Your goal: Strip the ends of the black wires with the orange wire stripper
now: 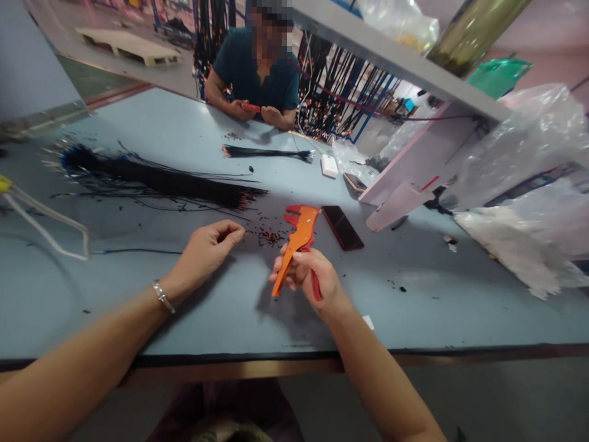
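Observation:
My left hand (209, 247) pinches a thin black wire (142, 250); the wire trails left over the table, and its tip just shows past my fingertips. In my right hand (315, 276) is an orange and red wire stripper (301, 230), its jaws up and pointing left, its handles spread. Small black and copper-coloured scraps (270, 236) lie between my left hand and the tool. Beyond my left hand rests a large bundle of black wires (170, 183) with blue parts at its left end.
A dark phone (343, 228) lies right of the stripper. Farther back are a smaller wire bundle (267, 153), a white box (329, 166) and a seated person (262, 80). A white rod frame (50, 218) stands left; plastic bags (519, 166) are at right.

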{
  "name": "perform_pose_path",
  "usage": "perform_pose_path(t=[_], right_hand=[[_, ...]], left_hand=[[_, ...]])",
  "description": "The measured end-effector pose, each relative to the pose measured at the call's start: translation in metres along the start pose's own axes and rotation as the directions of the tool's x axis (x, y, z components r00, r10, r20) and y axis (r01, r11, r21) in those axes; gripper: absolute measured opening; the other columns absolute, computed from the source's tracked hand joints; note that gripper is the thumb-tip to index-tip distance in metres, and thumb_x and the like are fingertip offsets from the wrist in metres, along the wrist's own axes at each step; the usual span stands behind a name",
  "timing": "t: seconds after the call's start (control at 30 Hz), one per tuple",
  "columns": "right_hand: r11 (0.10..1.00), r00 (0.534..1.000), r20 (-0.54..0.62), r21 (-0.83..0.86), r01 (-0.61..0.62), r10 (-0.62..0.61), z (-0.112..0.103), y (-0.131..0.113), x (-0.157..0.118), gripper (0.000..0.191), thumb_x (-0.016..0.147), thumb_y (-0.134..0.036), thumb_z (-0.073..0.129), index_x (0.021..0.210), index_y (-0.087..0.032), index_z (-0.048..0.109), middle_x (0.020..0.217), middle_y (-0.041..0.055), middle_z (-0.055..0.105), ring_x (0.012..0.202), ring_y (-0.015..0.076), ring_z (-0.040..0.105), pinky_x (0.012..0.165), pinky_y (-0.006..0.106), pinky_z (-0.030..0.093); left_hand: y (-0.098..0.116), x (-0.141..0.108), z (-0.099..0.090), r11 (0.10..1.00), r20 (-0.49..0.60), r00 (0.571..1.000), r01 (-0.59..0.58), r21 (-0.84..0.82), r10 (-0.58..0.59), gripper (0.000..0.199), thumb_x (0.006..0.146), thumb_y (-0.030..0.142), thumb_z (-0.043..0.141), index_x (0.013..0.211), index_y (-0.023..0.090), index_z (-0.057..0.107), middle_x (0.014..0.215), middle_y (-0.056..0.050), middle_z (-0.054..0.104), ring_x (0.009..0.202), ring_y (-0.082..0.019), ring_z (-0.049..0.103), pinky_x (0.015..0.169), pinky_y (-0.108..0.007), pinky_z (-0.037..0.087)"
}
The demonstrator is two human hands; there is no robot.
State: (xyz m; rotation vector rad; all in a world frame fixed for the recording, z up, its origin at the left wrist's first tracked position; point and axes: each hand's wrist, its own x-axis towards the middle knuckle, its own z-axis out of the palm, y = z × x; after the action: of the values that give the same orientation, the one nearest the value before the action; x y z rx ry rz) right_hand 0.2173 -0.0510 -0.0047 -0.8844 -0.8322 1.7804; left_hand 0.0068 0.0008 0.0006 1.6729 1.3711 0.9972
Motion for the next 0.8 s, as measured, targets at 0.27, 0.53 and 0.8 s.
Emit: perform_pose_path(t=[0.27,0.53,0.8], right_hand=[[0.978,0.950,0.236,-0.004,-0.208,0.203,0.006,0.013,-0.003,0.026,0.073,-0.032,0.059,0.092,-0.014,0.057,0.073,0.0054,0.069,0.059,0.0197,0.070,0.038,0.018,0.033],[0.984,0.949,0.259,-0.034,-0.177,0.180,0.002,0.016,-0.001,0.028,0.074,-0.034,0.058,0.095,-0.014,0.055,0.079,0.0080,0.070,0.062,0.0203,0.071,0.039,0.018,0.033],[0.985,0.943,0.282,-0.066,-0.162,0.174,0.007,0.017,-0.006,0.028,0.072,-0.031,0.062,0.094,-0.014,0.056,0.073,0.0057,0.069,0.060,0.0200,0.070,0.039,0.018,0.033]], left_hand=[[-0.011,0.006,-0.006,0.997,0.022,0.999,0.043,-0.062,-0.042,0.021,0.082,0.037,0.053,0.082,0.019,0.063,0.064,0.003,0.055,0.059,-0.013,0.043,0.053,-0.022,0.032],[-0.003,0.001,-0.004,0.997,0.093,0.994,-0.056,-0.047,0.060,0.023,0.082,0.040,0.055,0.079,0.018,0.061,0.071,0.001,0.056,0.067,-0.014,0.047,0.064,-0.023,0.037],[-0.002,0.000,-0.003,0.995,0.107,0.990,-0.087,-0.058,0.093,0.026,0.083,0.042,0.055,0.082,0.017,0.064,0.076,-0.001,0.061,0.073,-0.016,0.052,0.070,-0.023,0.041]])
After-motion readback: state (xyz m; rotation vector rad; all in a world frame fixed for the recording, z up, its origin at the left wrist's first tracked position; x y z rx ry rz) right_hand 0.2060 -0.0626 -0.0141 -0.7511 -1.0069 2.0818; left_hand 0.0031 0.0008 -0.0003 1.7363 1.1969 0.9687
